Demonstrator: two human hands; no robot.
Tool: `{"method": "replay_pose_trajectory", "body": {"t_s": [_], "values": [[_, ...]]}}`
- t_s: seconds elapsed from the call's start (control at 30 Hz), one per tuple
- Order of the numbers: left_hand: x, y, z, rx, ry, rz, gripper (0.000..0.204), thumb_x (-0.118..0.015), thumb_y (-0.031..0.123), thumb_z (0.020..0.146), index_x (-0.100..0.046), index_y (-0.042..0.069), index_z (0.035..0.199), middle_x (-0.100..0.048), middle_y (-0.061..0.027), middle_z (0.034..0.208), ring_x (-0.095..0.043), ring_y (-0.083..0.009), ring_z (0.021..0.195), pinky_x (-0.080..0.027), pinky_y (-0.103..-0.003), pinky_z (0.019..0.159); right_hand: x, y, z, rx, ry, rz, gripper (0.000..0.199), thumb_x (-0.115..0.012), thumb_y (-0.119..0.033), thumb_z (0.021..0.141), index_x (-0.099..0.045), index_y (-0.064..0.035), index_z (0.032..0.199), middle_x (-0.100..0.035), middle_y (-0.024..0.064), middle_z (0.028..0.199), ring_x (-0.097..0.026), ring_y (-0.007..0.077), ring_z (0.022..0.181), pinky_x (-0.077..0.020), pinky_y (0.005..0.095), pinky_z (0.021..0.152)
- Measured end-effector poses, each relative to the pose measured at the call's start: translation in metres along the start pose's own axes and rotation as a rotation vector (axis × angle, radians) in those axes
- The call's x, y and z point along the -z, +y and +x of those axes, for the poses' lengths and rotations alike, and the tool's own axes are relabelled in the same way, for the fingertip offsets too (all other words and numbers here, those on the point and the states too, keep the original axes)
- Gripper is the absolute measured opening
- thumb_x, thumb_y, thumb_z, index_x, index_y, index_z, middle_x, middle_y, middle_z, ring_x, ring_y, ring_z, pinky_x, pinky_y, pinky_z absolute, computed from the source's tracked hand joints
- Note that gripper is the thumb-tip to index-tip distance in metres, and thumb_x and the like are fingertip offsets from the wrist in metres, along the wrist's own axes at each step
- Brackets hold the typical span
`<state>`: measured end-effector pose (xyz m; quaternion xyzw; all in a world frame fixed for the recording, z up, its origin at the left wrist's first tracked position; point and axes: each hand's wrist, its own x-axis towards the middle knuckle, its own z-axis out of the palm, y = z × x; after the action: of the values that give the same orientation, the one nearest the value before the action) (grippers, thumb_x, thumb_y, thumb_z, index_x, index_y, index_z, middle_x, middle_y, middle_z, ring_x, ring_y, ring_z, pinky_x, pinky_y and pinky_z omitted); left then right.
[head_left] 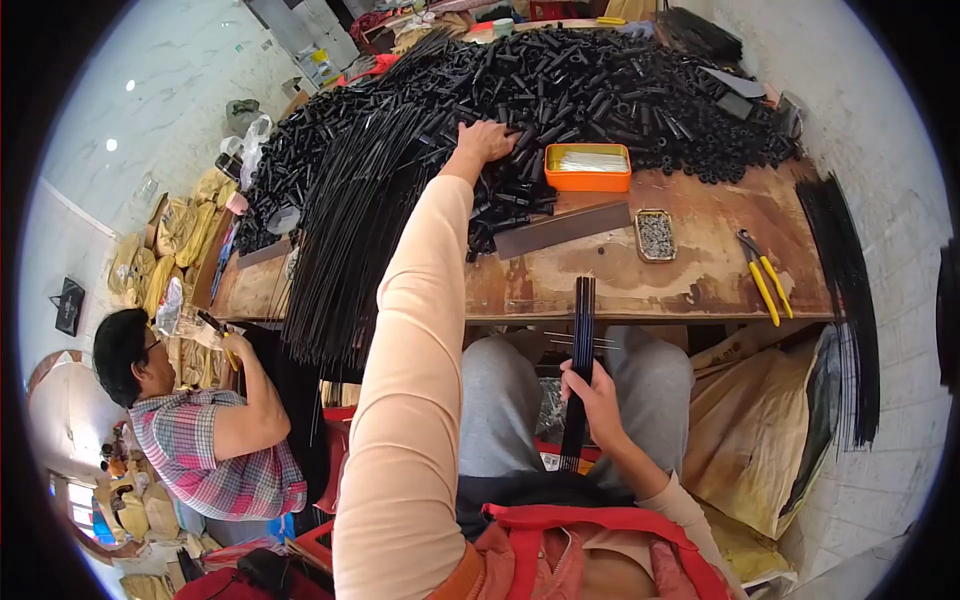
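My left arm stretches far across the table, and my left hand (pixel 485 142) rests palm down on a big heap of black plastic tube-like parts (pixel 560 85). Its thumb stands apart from the fingers, whose tips are partly hidden among the parts; I see nothing held. Over my lap, my right hand (pixel 592 392) is closed around an upright bundle of thin black rods (pixel 584 320). A few thin pale wires (pixel 570 341) stick out crosswise from that bundle. Left of my sleeve, a large sheaf of long black rods (pixel 345 230) hangs over the table's front edge.
On the wooden table (pixel 700 215) are an orange box (pixel 588 180) of pale thin sticks, a small tray of metal bits (pixel 655 235), a flat bar (pixel 562 230) and yellow-handled pliers (pixel 765 280). More rods (pixel 850 310) hang at right. A person (pixel 220 430) works at left.
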<state>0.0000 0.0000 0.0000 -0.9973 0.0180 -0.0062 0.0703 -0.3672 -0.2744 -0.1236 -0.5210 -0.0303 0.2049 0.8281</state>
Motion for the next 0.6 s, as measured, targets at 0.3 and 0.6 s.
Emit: {"method": "replay_pose_trajectory", "body": {"t_s": [0.3, 0.6], "values": [[0.024, -0.009, -0.043, -0.389, 0.619, -0.383, 0.022, -0.062, 0.024, 0.088, -0.072, 0.007, 0.099, -0.067, -0.0133, 0.099, -0.06, -0.0342, 0.097, -0.048, -0.04, 0.088, -0.011, -0.001, -0.014, 0.017, 0.047, 0.031, 0.016, -0.058, -0.013, 0.095, -0.056, -0.0028, 0.107, -0.053, -0.0008, 0.074, -0.052, 0.0079, 0.067, -0.0413, 0.0228, 0.064], [-0.032, 0.102, -0.16, -0.414, 0.424, -0.449, 0.029, -0.07, 0.025, 0.082, -0.071, 0.008, 0.106, -0.059, -0.0057, 0.105, -0.048, -0.0282, 0.103, -0.039, -0.039, 0.091, -0.008, -0.006, -0.014, -0.007, -0.003, 0.043, 0.018, -0.06, -0.015, 0.094, -0.057, -0.0024, 0.106, -0.054, -0.0004, 0.077, -0.053, 0.0079, 0.068, -0.0424, 0.0227, 0.065]]}}
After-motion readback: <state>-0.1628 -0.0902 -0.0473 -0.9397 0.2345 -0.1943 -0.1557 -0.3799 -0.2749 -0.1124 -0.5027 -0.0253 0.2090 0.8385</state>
